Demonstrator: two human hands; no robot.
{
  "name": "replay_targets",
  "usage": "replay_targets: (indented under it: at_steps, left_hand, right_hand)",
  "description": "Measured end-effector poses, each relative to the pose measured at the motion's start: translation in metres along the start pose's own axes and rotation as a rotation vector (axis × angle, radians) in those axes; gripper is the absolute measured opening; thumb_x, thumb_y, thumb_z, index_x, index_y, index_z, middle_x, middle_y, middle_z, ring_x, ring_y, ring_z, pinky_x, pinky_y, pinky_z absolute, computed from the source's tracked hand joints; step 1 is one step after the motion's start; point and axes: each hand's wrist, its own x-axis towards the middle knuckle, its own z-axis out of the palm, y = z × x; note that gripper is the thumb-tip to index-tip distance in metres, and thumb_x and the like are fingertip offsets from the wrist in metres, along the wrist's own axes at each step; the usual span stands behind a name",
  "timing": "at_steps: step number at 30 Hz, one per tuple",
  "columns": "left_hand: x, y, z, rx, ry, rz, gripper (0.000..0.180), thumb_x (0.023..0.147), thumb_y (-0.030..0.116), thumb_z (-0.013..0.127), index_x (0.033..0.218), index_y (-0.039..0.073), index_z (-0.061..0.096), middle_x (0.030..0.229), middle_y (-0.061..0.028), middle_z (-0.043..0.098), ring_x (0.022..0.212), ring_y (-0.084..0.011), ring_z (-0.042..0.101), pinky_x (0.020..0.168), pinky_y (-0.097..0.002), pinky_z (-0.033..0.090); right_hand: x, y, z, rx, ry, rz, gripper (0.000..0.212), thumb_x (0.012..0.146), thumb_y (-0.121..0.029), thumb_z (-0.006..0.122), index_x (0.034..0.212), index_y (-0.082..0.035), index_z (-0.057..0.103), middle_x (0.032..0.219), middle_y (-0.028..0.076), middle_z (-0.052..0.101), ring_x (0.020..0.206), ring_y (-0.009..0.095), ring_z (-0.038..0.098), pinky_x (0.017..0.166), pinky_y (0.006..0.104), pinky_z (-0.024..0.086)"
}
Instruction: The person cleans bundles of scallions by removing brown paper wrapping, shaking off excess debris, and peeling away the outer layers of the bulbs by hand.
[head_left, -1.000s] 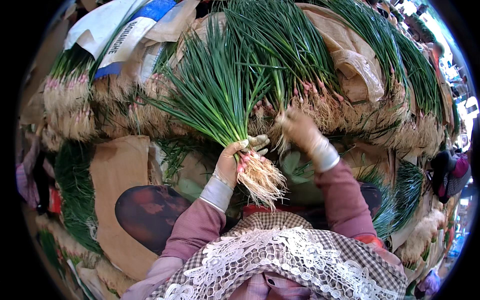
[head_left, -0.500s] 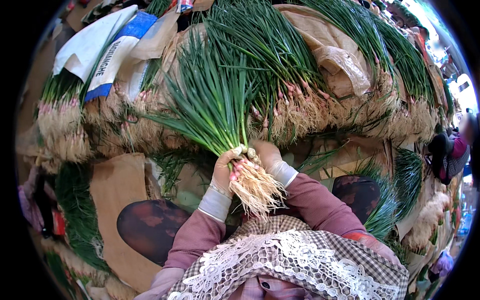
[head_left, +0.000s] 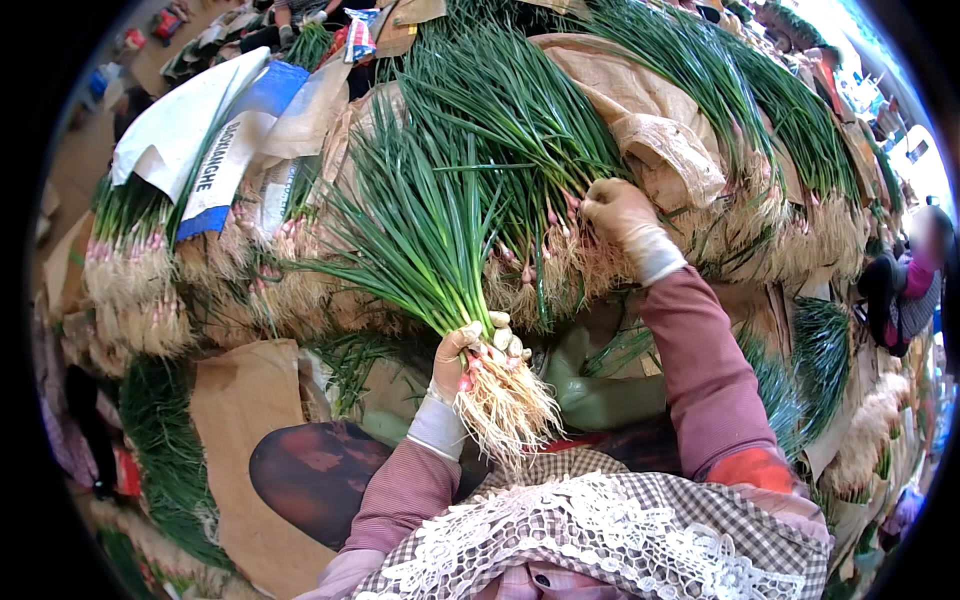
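Ground covered with spring onions in a long row, roots toward the wearer; a white sack [head_left: 190, 110] and a blue-and-white sack [head_left: 228, 165] cover its left part, a tan sack [head_left: 640, 95] its right. Brown sheet [head_left: 250, 440] at left knee; green boots [head_left: 610, 400] below the row; seated person [head_left: 905, 290] far right. Left hand [head_left: 452, 362] clamped round a spring onion bunch [head_left: 425, 240], above the lap, its leaves overlapping the row. Right hand [head_left: 622, 215] at the row's pink bulbs [head_left: 552, 212]; cannot tell whether its curled fingers pinch a stem.
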Motion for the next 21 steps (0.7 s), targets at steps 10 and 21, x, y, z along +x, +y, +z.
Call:
replay_targets:
  at_steps: [10, 21]
  left_hand:
    - [0.011, -0.005, -0.013, 0.251, 0.277, 0.034, 0.032, 0.076, 0.016, 0.047, 0.098, -0.007, 0.052, 0.078, -0.0135, 0.059, 0.066, -0.0179, 0.058, 0.061, -0.0257, 0.050]
    - [0.010, -0.005, 0.001, 0.260, 0.338, 0.060, 0.021, 0.075, 0.016, 0.048, 0.081, -0.002, 0.054, 0.077, -0.0121, 0.055, 0.065, -0.0172, 0.053, 0.065, -0.0278, 0.046]
  right_hand:
    - [-0.121, -0.016, 0.097, 0.521, -0.211, -0.271, 0.025, 0.079, -0.026, 0.054, 0.084, -0.001, 0.055, 0.073, 0.010, 0.057, 0.066, 0.019, 0.055, 0.063, 0.0300, 0.043]
    - [-0.087, -0.037, 0.118, 0.399, 0.096, -0.227, 0.033, 0.081, -0.026, 0.047, 0.094, 0.003, 0.054, 0.089, 0.018, 0.057, 0.081, 0.027, 0.056, 0.071, 0.0328, 0.043]
